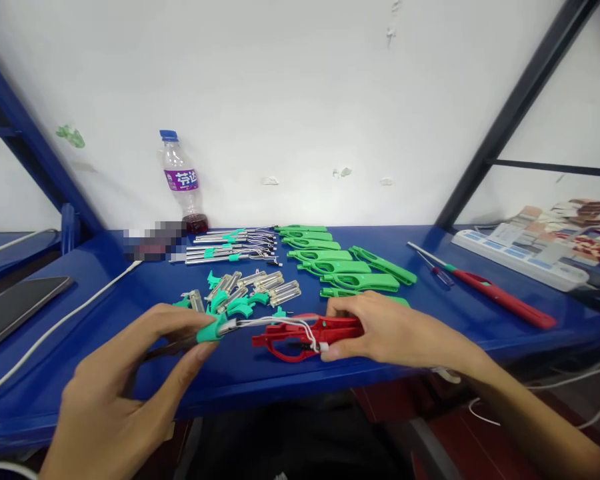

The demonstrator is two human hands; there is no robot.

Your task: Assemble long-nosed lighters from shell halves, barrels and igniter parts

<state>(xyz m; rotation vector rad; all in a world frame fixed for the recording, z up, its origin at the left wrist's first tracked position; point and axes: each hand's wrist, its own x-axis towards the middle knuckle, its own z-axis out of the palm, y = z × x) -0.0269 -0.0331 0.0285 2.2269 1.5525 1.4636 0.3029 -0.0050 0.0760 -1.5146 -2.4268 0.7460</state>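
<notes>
In the lower left of the frame, the left hand [123,397] pinches a green plastic piece [211,331] between thumb and fingers. White wires [267,320] run from it toward the center, where the right hand [385,330] grips a red lighter shell [286,355], its thumb against a small white connector [322,347]. Both are held above the front of the blue surface [445,327]. Just beyond the hands, left of center, lie clear fuel tanks [285,292] mixed with green triggers [240,307]. Behind these, metal tubes with wires [210,258] lie in a row, beside green lighter shells [363,283] near the center. A purple-labeled bottle [181,180] stands in the upper left; a red lighter [505,295] lies at right, near a screwdriver [441,275] and a white power strip [520,260].
</notes>
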